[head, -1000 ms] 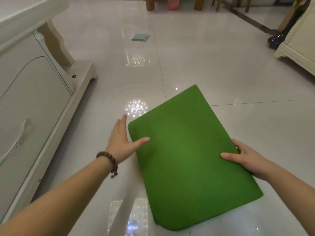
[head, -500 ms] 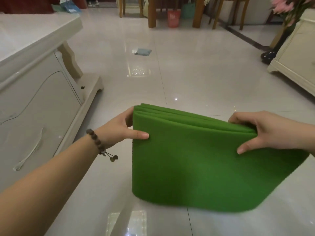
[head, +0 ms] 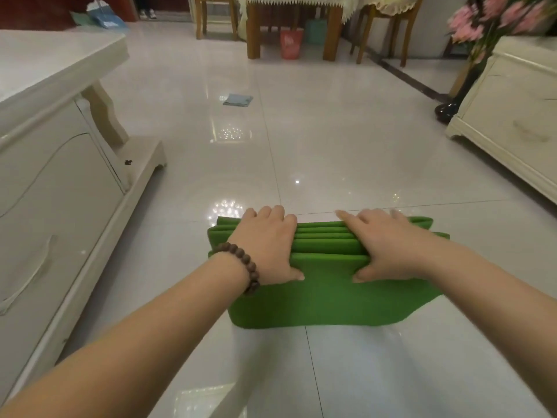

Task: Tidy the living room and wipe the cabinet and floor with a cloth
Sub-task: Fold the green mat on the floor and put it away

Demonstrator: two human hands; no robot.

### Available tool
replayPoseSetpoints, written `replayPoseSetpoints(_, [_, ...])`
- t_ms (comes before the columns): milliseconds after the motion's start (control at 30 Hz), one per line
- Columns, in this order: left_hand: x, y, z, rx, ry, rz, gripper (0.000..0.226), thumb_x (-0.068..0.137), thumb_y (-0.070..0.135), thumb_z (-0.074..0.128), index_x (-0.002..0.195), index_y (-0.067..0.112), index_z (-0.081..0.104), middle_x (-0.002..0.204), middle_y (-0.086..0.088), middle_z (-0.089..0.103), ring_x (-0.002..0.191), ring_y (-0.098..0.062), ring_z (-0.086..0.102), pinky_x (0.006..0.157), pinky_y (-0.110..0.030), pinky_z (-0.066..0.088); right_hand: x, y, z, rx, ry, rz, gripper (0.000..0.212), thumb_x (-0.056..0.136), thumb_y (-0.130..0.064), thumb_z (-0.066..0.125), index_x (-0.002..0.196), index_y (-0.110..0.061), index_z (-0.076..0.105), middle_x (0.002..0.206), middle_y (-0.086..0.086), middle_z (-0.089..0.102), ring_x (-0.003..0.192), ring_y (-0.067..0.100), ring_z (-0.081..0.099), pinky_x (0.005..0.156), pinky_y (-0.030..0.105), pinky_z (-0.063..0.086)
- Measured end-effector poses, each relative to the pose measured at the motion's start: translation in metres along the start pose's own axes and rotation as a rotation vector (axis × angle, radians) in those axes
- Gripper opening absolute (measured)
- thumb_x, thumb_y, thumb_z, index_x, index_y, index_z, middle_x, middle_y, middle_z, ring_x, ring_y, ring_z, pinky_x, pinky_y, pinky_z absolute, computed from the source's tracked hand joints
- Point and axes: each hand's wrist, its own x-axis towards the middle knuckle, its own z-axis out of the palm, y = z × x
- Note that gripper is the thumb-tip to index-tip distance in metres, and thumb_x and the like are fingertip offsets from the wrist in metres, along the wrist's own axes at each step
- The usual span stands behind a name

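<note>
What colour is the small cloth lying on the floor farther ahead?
The small cloth looks pale blue-grey, plain; head view, the only one, shows it past the green mat.

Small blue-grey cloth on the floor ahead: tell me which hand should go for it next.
Probably the left hand. The blue-grey cloth lies ahead and slightly left of the folded green mat, more in line with that hand than the right hand. Both hands grip the mat now, so one must release it.

Glossy white tiled floor [head: 346, 140] with a small blue cloth [head: 238, 99] and pink bin [head: 291, 43] on it.
</note>
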Motion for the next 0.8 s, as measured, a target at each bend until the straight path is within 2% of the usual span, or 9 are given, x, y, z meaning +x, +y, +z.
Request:
replayPoseSetpoints(67, [-0.001,-0.002,0.001,-0.012,0.033,-0.004,0.068,0.074,0.067,0.06,0.122,0.022,0.043,0.112,0.0,0.049,0.102,-0.02,0.047,0.097,-0.039,0.039,0.013,-0.04,0.004,0.017,0.093,-0.063,0.115,0.072,-0.066,0.063,0.151,-0.021,-0.008,0.152,0.006,0.023,0.143,0.024,0.017,0.116,0.055,0.009])
replayPoseSetpoints(167, [-0.002,-0.007,0.001,-0.005,0.039,-0.03,0.07,0.073,0.067,0.059,0.125,0.023,0.041,0.111,0.002,0.052,0.101,-0.019,0.05,0.097,-0.039,0.04,0.027,-0.073,0.009,0.002,0.264,-0.098,0.114,0.072,-0.071,0.061,0.151,-0.013,0.003,0.149,0.005,0.031,0.137,0.023,0.029,0.116,0.048,0.018])
replayPoseSetpoints(267, [-0.004,-0.019,0.002,-0.012,-0.003,-0.065,0.084,0.064,0.078,0.06,0.125,0.025,0.039,0.113,0.003,0.052,0.104,-0.02,0.052,0.096,-0.04,0.041,0.014,-0.028,0.013,0.011,0.251,-0.08,0.111,0.068,-0.078,0.057,0.151,-0.021,0.011,0.145,0.0,0.038,0.131,0.022,0.036,0.114,0.04,0.024])
replayPoseSetpoints(333, [-0.006,-0.03,0.004,-0.007,-0.01,-0.089,0.09,0.059,0.082,0.06,0.125,0.024,0.04,0.113,0.003,0.053,0.102,-0.02,0.053,0.094,-0.038,0.042,-0.002,0.016,0.017,0.048,0.216,0.024,0.111,0.059,-0.083,0.059,0.147,-0.024,0.022,0.138,-0.002,0.045,0.127,0.022,0.04,0.112,0.039,0.027])
replayPoseSetpoints(433, [-0.007,-0.033,0.003,-0.001,0.005,-0.119,0.077,0.061,0.082,0.06,0.109,0.023,0.046,0.099,0.004,0.056,0.085,-0.016,0.051,0.079,-0.033,0.044,-0.011,0.045,0.026,-0.028,0.276,0.113,0.091,0.054,-0.085,0.059,0.119,-0.022,0.046,0.113,-0.001,0.057,0.105,0.021,0.051,0.091,0.032,0.037])
replayPoseSetpoints(533, [-0.008,-0.03,-0.003,0.039,-0.016,-0.136,0.068,0.067,0.082,0.056,0.098,0.022,0.049,0.084,0.006,0.055,0.074,-0.014,0.052,0.065,-0.029,0.04,-0.008,0.047,0.029,-0.121,0.294,0.091,0.08,0.057,-0.088,0.048,0.1,-0.02,0.048,0.096,-0.003,0.059,0.09,0.021,0.055,0.067,0.03,0.034])
replayPoseSetpoints(667, [-0.018,-0.041,-0.015,0.07,-0.069,-0.079,0.081,0.056,0.094,0.039,0.092,0.023,0.051,0.076,0.007,0.055,0.069,-0.012,0.055,0.063,-0.028,0.045,-0.016,0.049,0.012,-0.014,0.296,-0.037,0.083,0.051,-0.094,0.035,0.095,-0.025,0.052,0.083,-0.008,0.059,0.077,0.015,0.057,0.066,0.033,0.047])
replayPoseSetpoints(733, [-0.024,-0.047,-0.022,0.038,-0.115,-0.035,0.088,0.048,0.097,0.032,0.09,0.023,0.054,0.073,0.007,0.056,0.067,-0.011,0.055,0.061,-0.027,0.045,-0.02,0.048,0.002,0.056,0.236,-0.075,0.078,0.053,-0.093,0.035,0.093,-0.029,0.053,0.07,-0.01,0.058,0.066,0.006,0.052,0.059,0.028,0.042])
replayPoseSetpoints(800, [-0.025,-0.053,-0.022,-0.069,-0.205,-0.003,0.09,0.046,0.097,0.035,0.088,0.021,0.059,0.073,0.005,0.059,0.067,-0.011,0.057,0.062,-0.028,0.048,-0.02,0.046,-0.002,0.182,0.154,-0.084,0.07,0.055,-0.091,0.039,0.091,-0.033,0.053,0.063,-0.012,0.056,0.062,-0.003,0.047,0.055,0.023,0.035])
